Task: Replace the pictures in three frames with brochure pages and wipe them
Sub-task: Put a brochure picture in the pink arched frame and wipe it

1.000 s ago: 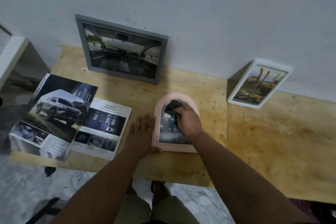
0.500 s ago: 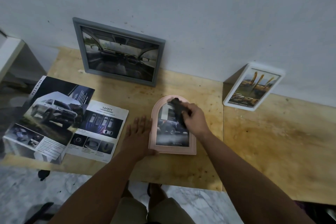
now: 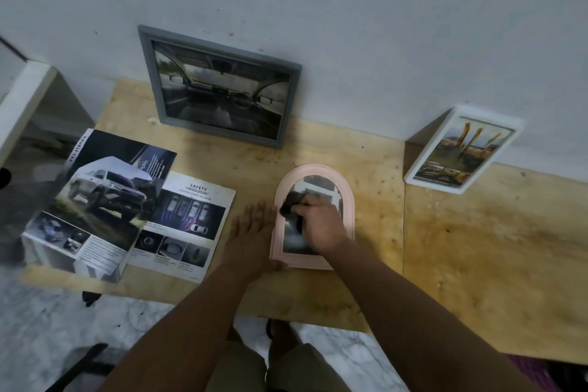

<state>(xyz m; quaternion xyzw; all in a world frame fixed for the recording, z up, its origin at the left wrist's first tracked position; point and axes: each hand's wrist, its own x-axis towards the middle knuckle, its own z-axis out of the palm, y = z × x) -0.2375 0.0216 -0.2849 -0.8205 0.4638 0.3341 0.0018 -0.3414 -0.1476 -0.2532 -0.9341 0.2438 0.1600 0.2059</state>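
Note:
A pink arched frame (image 3: 347, 197) lies flat on the wooden table (image 3: 477, 248), with a car picture behind its glass. My right hand (image 3: 321, 223) grips a dark cloth (image 3: 291, 204) and presses it on the glass at the left middle of the frame. My left hand (image 3: 253, 237) lies flat with straight fingers against the frame's left edge, thumb at its lower corner. A grey frame (image 3: 219, 86) with a car-interior picture leans on the wall behind. A white frame (image 3: 463, 151) leans on the wall at the right.
An open car brochure (image 3: 98, 200) lies at the table's left, with a loose "Safety" page (image 3: 184, 223) beside it. A white ledge (image 3: 22, 102) stands at the far left. The table's front edge runs just below my arms, over a marble floor.
My right hand has drawn the cloth from the top of the arch down and left to the middle of the glass. My left hand has stayed against the frame's edge.

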